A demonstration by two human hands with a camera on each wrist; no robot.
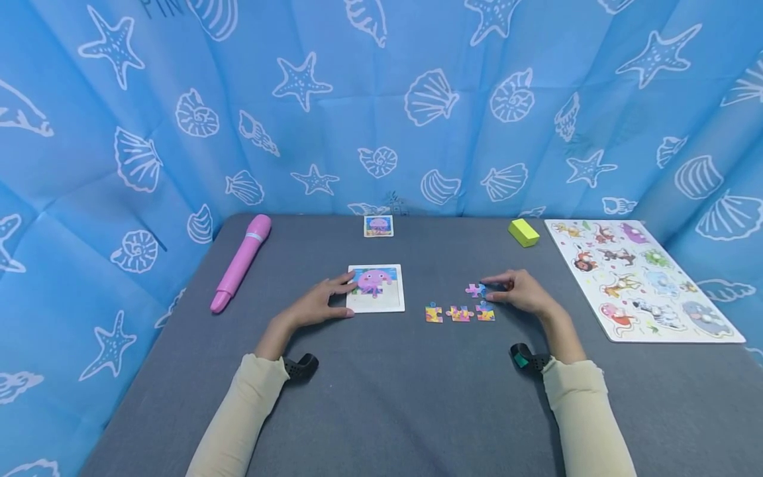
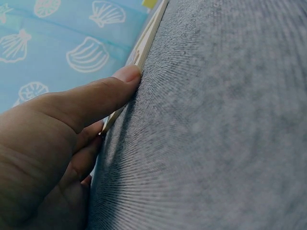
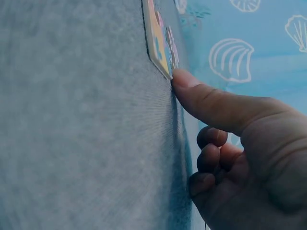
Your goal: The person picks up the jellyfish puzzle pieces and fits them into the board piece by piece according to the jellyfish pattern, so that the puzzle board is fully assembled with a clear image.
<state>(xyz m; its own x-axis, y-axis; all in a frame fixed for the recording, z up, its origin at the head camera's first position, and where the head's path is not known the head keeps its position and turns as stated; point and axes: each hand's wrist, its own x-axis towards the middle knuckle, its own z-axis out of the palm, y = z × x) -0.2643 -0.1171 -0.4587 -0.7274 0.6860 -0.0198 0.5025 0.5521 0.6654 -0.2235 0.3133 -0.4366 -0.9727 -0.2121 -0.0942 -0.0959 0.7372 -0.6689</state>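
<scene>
A white-framed jigsaw tray (image 1: 390, 300) lies on the table, partly filled with a pink octopus picture. My left hand (image 1: 318, 301) holds its left side, the fingers at the far part and the thumb (image 2: 127, 75) against the edge at the near corner. To the right, my right hand (image 1: 521, 291) pinches a pink and blue jigsaw piece (image 1: 474, 290) between thumb and index finger; its other fingers curl inward in the right wrist view. Just nearer than that piece lie a yellow piece (image 1: 434, 313), a pink and yellow piece (image 1: 459, 314) and a blue and yellow piece (image 1: 485, 312), in a row.
A small octopus picture card (image 1: 378, 226) lies by the far edge. A pink microphone-shaped object (image 1: 241, 264) lies at the left. Toward the right are a lime-green block (image 1: 524, 233) and a white animal puzzle board (image 1: 640, 281). A blue seashell curtain (image 1: 381, 119) hangs behind the grey-covered table.
</scene>
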